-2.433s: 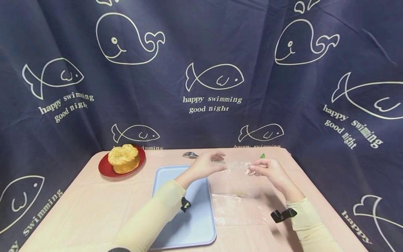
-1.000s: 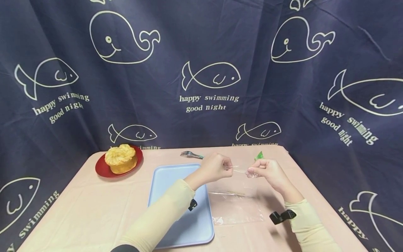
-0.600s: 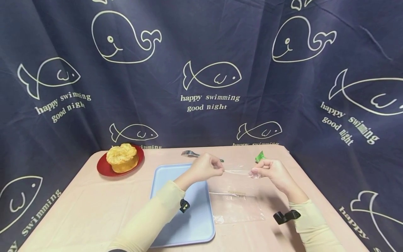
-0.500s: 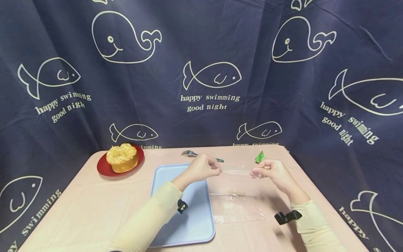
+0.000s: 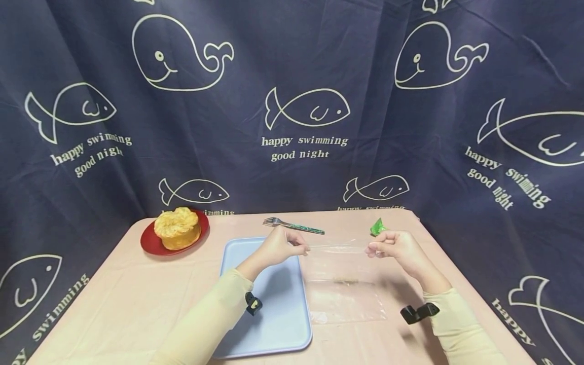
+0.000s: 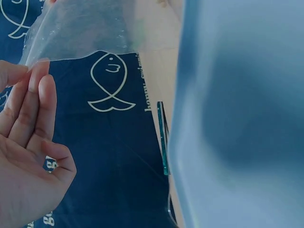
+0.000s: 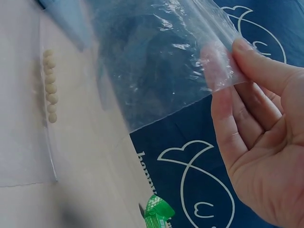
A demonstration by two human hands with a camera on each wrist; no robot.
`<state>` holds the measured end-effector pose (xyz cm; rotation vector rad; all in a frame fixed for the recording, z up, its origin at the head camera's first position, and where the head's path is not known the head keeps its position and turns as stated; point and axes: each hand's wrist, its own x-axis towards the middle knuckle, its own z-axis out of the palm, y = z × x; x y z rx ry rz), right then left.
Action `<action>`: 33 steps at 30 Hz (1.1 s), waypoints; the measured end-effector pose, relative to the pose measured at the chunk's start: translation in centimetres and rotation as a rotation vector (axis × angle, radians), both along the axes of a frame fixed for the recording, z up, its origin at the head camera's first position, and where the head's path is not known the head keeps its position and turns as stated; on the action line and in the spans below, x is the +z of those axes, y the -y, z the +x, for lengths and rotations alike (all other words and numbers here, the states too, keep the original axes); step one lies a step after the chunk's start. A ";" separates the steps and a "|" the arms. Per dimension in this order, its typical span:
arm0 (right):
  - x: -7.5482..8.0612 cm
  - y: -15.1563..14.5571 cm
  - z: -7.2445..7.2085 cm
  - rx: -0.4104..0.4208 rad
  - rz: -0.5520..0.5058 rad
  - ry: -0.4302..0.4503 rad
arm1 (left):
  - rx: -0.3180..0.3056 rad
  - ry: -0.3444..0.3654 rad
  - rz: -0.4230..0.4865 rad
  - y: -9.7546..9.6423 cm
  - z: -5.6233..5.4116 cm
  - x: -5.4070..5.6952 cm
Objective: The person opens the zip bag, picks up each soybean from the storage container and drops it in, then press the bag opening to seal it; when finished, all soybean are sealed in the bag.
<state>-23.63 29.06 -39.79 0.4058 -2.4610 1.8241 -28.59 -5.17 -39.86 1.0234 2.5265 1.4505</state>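
A clear plastic bag (image 5: 336, 263) is stretched between my two hands above the table. With thumb and fingertips my left hand (image 5: 279, 247) pinches one corner of its upper edge, over the far right part of the blue tray (image 5: 264, 324). My right hand (image 5: 401, 253) pinches the opposite corner, where the film (image 7: 161, 57) is wrinkled in the right wrist view. A short row of small beige balls (image 7: 51, 88) lies along a crease in clear film. Nearer me, more clear film (image 5: 347, 304) lies flat; whether it belongs to the same bag I cannot tell.
Behind my left hand lies a fork (image 5: 298, 227) with a green patterned handle. A small green packet (image 5: 377, 227) sits just beyond my right hand. At the far left, a round yellow bread (image 5: 178, 230) rests on a red plate (image 5: 150, 245). Dark printed curtains (image 5: 301, 172) surround the table.
My left hand went from loose fingers beside the bag to pinching its edge, then moved left, drawing the edge out wide. The fork's handle has come into view. My right hand has hardly moved.
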 end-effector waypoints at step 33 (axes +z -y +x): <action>-4.4 1.8 -4.3 -0.080 0.411 0.132 | 0.448 0.100 -0.192 1.8 -2.0 -3.8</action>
